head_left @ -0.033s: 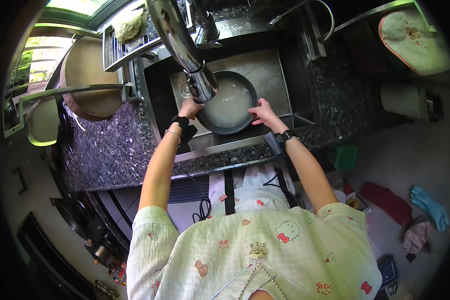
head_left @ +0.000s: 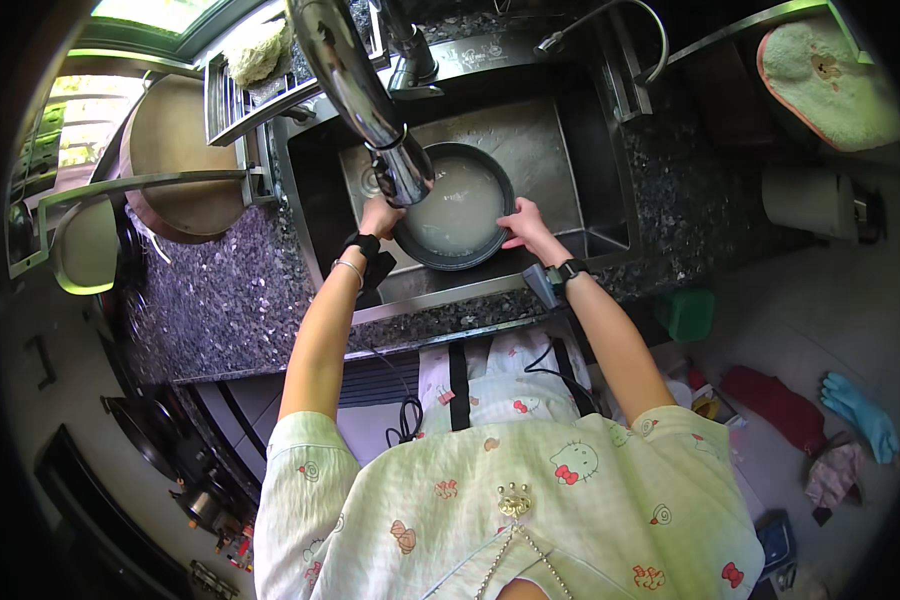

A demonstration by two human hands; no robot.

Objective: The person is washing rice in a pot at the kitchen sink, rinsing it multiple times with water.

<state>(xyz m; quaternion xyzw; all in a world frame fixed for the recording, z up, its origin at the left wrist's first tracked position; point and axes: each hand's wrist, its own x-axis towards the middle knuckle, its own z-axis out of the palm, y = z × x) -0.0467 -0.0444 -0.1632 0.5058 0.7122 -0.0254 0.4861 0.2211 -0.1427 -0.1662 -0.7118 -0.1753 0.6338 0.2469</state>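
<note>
A round dark pot (head_left: pixel 454 264) stands in the metal sink (head_left: pixel 538 140), holding cloudy whitish water (head_left: pixel 457 205) with paler patches on its surface. My left hand (head_left: pixel 378 216) is closed on the pot's left rim; the chrome faucet head (head_left: pixel 402 170) hangs just above and hides part of its fingers. On the opposite side, my right hand (head_left: pixel 525 225) pinches the right rim, thumb and fingers around the edge. No stream shows clearly under the faucet.
Speckled dark stone countertop (head_left: pixel 220 290) surrounds the sink. A metal rack (head_left: pixel 260 115) is at the back left, near a large round brown pan (head_left: pixel 185 150). A thin curved tap (head_left: pixel 610 8) rises at the back right. Blue gloves (head_left: pixel 860 412) lie at far right.
</note>
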